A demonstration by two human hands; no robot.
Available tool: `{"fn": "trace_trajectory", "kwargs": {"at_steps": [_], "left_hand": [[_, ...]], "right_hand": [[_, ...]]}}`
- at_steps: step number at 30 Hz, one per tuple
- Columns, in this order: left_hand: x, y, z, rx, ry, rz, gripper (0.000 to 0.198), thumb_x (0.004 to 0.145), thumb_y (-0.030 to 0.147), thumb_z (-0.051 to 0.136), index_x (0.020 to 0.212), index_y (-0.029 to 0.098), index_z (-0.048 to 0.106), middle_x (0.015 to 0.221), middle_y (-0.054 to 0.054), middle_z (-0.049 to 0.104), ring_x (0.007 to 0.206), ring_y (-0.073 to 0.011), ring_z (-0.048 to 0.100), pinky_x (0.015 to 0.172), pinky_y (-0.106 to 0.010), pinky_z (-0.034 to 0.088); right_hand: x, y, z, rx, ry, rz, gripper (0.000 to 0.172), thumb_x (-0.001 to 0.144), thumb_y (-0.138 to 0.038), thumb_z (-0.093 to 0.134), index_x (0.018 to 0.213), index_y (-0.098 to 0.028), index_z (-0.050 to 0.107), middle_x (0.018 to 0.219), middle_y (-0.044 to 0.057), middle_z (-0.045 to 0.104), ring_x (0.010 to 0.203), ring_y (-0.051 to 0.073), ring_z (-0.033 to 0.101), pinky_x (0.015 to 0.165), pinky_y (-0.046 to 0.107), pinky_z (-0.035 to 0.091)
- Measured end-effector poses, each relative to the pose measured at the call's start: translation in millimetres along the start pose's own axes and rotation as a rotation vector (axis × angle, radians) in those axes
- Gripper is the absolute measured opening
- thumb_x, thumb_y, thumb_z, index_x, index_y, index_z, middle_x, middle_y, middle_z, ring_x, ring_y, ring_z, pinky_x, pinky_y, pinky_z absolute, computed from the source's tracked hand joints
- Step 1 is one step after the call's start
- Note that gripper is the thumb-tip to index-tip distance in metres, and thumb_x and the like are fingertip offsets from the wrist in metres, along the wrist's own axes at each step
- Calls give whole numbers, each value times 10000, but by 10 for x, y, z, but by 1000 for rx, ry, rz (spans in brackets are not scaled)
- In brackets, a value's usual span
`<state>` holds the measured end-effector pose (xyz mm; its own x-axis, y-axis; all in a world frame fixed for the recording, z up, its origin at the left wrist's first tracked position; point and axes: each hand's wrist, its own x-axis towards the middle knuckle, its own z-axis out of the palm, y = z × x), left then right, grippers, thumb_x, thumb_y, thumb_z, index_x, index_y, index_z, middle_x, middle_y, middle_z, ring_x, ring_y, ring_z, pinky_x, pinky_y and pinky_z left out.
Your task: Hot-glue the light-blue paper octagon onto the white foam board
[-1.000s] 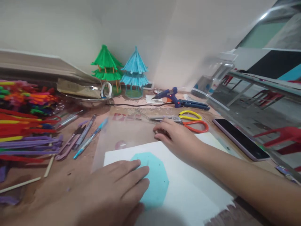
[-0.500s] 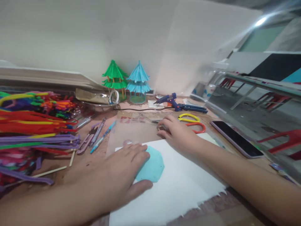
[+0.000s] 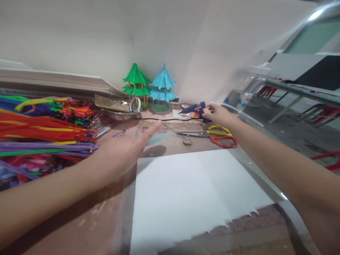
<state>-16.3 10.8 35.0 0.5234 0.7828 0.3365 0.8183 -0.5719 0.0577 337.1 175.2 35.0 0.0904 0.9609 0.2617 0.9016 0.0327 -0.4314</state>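
Note:
My left hand (image 3: 130, 145) is stretched out flat over the left part of the work surface, its fingers blurred. Beside its fingertips lies a light blue paper piece (image 3: 158, 137), partly covered and smeared by motion. My right hand (image 3: 219, 114) has reached to the back, with loosely bent fingers at the handle of a dark blue glue gun (image 3: 195, 108). Whether it touches the handle is hard to see. Below that hand rest scissors (image 3: 221, 136) with one yellow and one red handle. A white sheet (image 3: 191, 191) with a ragged edge lies in front of me.
Bundles of coloured pipe cleaners (image 3: 39, 131) fill the left side. Against the wall stand a green pagoda model (image 3: 136, 79) and a blue one (image 3: 163, 85). A metal bowl (image 3: 119, 115) holds a tape roll (image 3: 135, 105). A small ring (image 3: 187, 141) lies near the scissors.
The blue octagonal piece and my left hand have moved off the white sheet, away from me. My right hand has gone from beside the scissors to the glue gun. The view has shifted slightly.

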Motion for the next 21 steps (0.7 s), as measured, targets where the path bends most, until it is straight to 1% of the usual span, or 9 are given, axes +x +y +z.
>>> {"fn": "trace_trajectory", "kwargs": {"at_steps": [2,4,7,10,14,16,17,19,21], "left_hand": [[-27,-27,6,-25,3,56,621,938,88,365,1532,258,429,1389,-118,655,1173,-301,673,936,-399,529],[-69,-21,48,-163,30,54,536,934,131,366,1401,293,572,1291,-66,714,1106,-271,705,895,-364,544],[-81,2,110,-557,79,-194,405,937,305,475,1316,221,589,1009,-74,762,819,-216,743,711,-299,568],[-15,-2,104,-954,69,-435,476,906,441,560,1295,167,535,691,-11,692,544,-167,649,467,-223,468],[50,-43,47,-1130,-52,-549,404,832,452,666,1103,160,597,459,64,541,373,-102,440,370,-174,296],[46,-61,46,-1161,-209,-527,405,799,462,710,1052,156,634,442,70,522,359,-84,388,372,-178,273],[39,-66,54,-1155,-287,-498,416,785,467,726,1051,155,655,472,56,559,376,-87,410,386,-184,293],[24,-71,79,-1092,-391,-418,451,773,474,736,1093,159,694,623,-1,686,492,-126,555,468,-212,412],[17,-72,104,-975,-404,-331,489,781,486,714,1155,171,717,823,-46,764,701,-196,679,617,-276,526]], "right_hand": [[48,-23,76,41,-24,15,342,841,-233,702,1170,-139,706,1171,148,754,1037,292,718,893,380,551],[75,-63,147,73,-33,33,264,824,-214,723,1077,-137,722,1080,132,776,974,279,729,859,361,556],[94,-150,208,110,8,74,135,807,-178,727,933,-133,709,959,132,776,916,285,724,836,366,549],[36,-283,143,203,71,94,44,828,-184,703,851,-163,672,830,85,750,803,242,709,753,329,544],[-270,-459,-126,540,160,43,139,822,-209,698,706,-181,626,530,-13,589,516,143,548,572,273,470],[-505,-502,-267,614,157,-30,87,811,-200,670,736,-187,627,565,-27,612,474,101,500,552,249,455],[-632,-510,-325,727,124,-128,47,776,-198,682,776,-187,637,665,-10,684,463,88,499,549,251,471],[-886,-514,-406,788,9,-242,159,713,-210,708,869,-195,678,787,-5,741,469,86,540,552,259,503],[-1117,-516,-444,734,-143,-283,184,691,-247,725,865,-191,705,730,-6,726,458,95,551,510,257,496]]}}
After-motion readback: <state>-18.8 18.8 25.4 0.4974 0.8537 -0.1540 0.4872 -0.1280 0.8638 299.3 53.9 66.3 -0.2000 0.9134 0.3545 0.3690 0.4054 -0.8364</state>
